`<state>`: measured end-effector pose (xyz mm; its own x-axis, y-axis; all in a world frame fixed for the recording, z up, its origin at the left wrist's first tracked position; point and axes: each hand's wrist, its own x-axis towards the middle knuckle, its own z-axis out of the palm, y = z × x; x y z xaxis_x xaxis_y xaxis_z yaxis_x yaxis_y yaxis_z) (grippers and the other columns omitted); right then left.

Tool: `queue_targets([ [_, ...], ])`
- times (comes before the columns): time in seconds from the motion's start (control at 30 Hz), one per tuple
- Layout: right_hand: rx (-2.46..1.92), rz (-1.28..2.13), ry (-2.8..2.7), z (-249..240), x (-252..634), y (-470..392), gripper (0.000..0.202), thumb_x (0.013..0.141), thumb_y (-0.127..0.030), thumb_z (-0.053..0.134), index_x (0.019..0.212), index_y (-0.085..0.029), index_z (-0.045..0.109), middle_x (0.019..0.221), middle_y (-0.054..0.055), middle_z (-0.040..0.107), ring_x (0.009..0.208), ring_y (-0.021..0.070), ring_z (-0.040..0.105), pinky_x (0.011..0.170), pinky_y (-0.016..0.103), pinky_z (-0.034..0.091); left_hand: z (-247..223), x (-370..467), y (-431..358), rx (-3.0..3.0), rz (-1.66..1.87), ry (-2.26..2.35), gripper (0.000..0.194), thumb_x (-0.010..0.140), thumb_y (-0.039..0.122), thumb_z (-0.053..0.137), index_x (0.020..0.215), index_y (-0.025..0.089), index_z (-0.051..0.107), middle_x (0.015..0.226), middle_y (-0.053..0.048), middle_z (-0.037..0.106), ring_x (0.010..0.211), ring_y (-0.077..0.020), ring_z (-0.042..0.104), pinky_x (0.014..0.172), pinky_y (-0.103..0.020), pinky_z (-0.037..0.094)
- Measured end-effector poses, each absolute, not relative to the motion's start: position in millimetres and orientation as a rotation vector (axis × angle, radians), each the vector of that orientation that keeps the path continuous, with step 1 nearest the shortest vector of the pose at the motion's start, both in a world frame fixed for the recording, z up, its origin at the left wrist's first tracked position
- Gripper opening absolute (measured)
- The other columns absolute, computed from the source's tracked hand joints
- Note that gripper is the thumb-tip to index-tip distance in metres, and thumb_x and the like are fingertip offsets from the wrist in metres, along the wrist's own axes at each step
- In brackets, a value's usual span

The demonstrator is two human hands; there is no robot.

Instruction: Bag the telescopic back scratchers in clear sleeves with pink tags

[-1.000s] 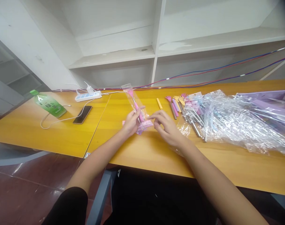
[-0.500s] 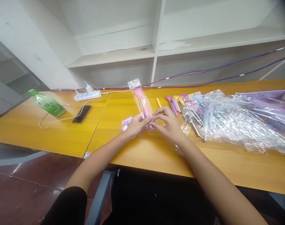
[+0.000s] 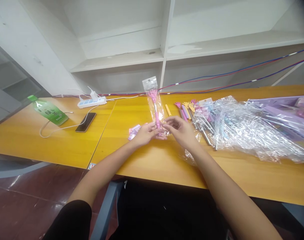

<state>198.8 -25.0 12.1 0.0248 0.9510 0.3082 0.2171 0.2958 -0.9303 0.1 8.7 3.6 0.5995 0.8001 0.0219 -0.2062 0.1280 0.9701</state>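
Observation:
A pink back scratcher (image 3: 156,111) with a hand-shaped head and a metal shaft sits inside a clear plastic bag (image 3: 149,84), held upright over the table. My left hand (image 3: 147,134) is closed around the lower end of the bag and handle. At the bag's right edge, my right hand (image 3: 180,130) pinches the plastic near the handle's bottom. Beside my left hand lies a small pile of pink and purple packets (image 3: 134,132), partly hidden by it.
Loose pink and yellow back scratchers (image 3: 189,108) and a yellow handle (image 3: 168,110) lie beyond my right hand. To the right spreads a heap of clear bags (image 3: 252,130) beside a purple box (image 3: 289,111). On the left are a green bottle (image 3: 49,111), phone (image 3: 86,122) and power strip (image 3: 91,102).
The bagged back scratcher has shifted slightly right and stands more upright. My right hand has turned, its fingers closer to the bag's lower edge.

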Motion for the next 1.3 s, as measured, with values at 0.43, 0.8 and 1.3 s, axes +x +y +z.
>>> queue_targets([
  [0.43,-1.274,0.891,-1.084,14,199,-22,0.060,0.090,-0.080,0.066,0.104,-0.022,0.067,0.085,0.003,0.069,0.066,0.0170,0.058,0.059,0.030,0.047,22,-9,-9,1.716,0.345,0.580,0.055,0.099,0.070,0.063,0.086,0.017,0.066,0.086,-0.012,0.083,0.053,-0.0136,0.072,0.055,-0.025,0.056],
  [0.8,-1.264,1.100,-1.382,27,187,-37,0.068,0.081,-0.089,0.069,0.077,-0.022,0.060,0.066,0.001,0.060,0.063,0.0177,0.054,0.061,0.031,0.044,15,-12,12,1.530,0.873,0.678,0.054,0.094,0.064,0.075,0.125,0.022,0.061,0.103,-0.005,0.074,0.079,-0.0148,0.075,0.075,-0.029,0.061],
  [1.3,-1.124,1.270,-1.845,25,172,-49,0.053,0.094,-0.069,0.068,0.077,-0.020,0.059,0.070,-0.003,0.049,0.067,0.0135,0.040,0.064,0.029,0.035,14,-17,30,1.339,1.311,0.841,0.040,0.089,0.051,0.083,0.104,0.016,0.073,0.091,-0.008,0.080,0.080,-0.0156,0.074,0.078,-0.028,0.059],
])
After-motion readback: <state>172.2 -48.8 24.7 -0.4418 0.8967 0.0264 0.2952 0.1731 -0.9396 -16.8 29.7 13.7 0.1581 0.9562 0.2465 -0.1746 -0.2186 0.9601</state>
